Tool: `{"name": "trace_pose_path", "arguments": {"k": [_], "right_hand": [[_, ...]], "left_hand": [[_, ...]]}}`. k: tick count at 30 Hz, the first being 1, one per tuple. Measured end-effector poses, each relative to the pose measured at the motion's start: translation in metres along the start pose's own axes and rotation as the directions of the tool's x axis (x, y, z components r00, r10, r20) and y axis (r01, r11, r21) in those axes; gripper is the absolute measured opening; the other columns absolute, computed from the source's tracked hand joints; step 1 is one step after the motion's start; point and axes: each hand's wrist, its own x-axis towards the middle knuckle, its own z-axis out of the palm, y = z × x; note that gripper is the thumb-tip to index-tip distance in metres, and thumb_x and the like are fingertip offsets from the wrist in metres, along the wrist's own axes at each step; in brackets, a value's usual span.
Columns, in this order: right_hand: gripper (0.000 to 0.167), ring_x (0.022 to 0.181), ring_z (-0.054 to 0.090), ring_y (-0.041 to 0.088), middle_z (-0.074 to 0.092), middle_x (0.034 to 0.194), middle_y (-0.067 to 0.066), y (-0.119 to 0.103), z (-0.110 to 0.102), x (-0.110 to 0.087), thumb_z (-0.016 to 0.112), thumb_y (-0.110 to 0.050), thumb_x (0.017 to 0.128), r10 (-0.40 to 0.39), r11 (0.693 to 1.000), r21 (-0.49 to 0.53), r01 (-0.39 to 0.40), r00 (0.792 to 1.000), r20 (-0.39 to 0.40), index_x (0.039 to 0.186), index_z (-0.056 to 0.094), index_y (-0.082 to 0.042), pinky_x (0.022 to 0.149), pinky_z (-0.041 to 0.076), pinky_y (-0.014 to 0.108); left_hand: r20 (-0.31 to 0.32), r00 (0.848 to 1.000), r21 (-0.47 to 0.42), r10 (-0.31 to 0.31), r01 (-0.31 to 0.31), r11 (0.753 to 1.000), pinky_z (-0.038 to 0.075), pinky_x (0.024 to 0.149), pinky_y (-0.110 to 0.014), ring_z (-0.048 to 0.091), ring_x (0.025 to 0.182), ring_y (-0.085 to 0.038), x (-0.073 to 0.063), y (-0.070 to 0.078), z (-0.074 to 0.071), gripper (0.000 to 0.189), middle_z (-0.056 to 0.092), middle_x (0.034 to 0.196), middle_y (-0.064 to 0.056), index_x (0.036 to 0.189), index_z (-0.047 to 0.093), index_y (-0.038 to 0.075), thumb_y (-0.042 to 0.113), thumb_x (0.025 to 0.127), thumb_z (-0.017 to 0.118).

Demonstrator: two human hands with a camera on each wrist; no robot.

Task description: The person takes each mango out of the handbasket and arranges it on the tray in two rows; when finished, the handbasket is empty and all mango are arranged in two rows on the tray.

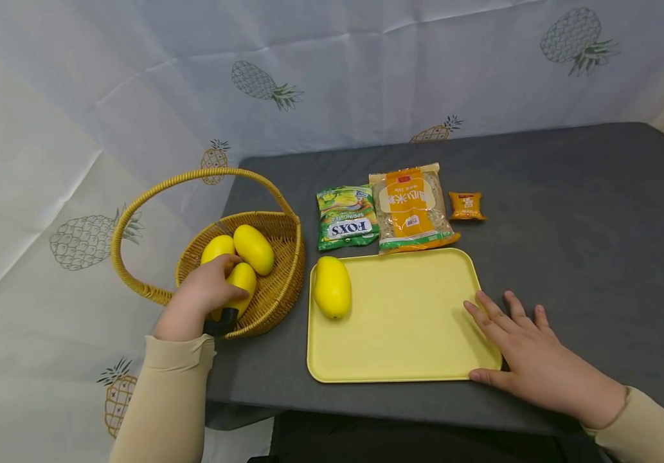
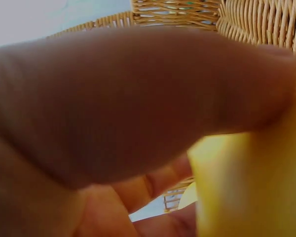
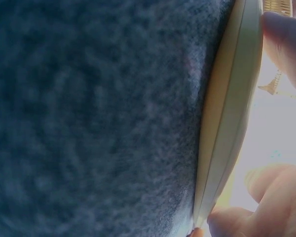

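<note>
Inside the wicker basket [image 1: 288, 283] my left hand [image 1: 207, 283] grips a yellow mango [image 1: 243, 278], thumb on one side and fingers on the other. The left wrist view shows the thumb pressed against its smooth yellow skin. Two more mangoes, one left [image 1: 216, 247] and one right [image 1: 254, 249], lie beside it in the basket. Another mango [image 1: 333, 287] rests on the left end of the yellow tray [image 1: 407, 321]. My right hand [image 1: 540, 360] lies spread at the tray's lower right corner, fingertips over the rim.
Behind the tray lie a green Fox's candy bag [image 1: 347, 217], a larger bag with an orange label [image 1: 409, 207] and a small orange packet [image 1: 466, 206]. The basket's tall handle [image 1: 129, 218] arches over its left side. A dark cloth covers the table [image 1: 574, 225].
</note>
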Motion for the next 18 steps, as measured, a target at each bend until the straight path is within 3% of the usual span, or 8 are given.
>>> {"name": "trace_pose_path", "arguments": {"k": [8, 18], "right_hand": [[0.112, 0.163, 0.009, 0.066, 0.017, 0.185, 0.016, 0.0, -0.001, 0.0, 0.079, -0.069, 0.091, 0.002, 1.0, 0.002, -0.002, 1.0, 0.006, 0.178, 0.025, -0.023, 0.119, 0.001, 0.091], [0.113, 0.163, 0.009, 0.066, 0.017, 0.185, 0.016, 0.0, -0.001, 0.0, 0.079, -0.07, 0.091, 0.006, 1.0, -0.007, -0.006, 1.0, 0.006, 0.178, 0.024, -0.022, 0.119, 0.001, 0.091]], "left_hand": [[-0.063, 0.998, -0.047, -0.019, 0.017, 0.999, 0.05, 0.106, -0.064, 0.055, 0.139, -0.049, -0.005, 0.004, -0.003, 0.09, 0.048, 0.167, -0.029, 0.17, 0.037, 0.006, 0.03, 0.097, 0.083], [-0.194, 0.978, -0.092, 0.078, -0.098, 0.991, 0.05, 0.112, -0.068, 0.052, 0.149, -0.05, -0.018, 0.019, -0.007, 0.085, 0.048, 0.168, -0.025, 0.171, 0.039, 0.01, 0.03, 0.1, 0.082]]}}
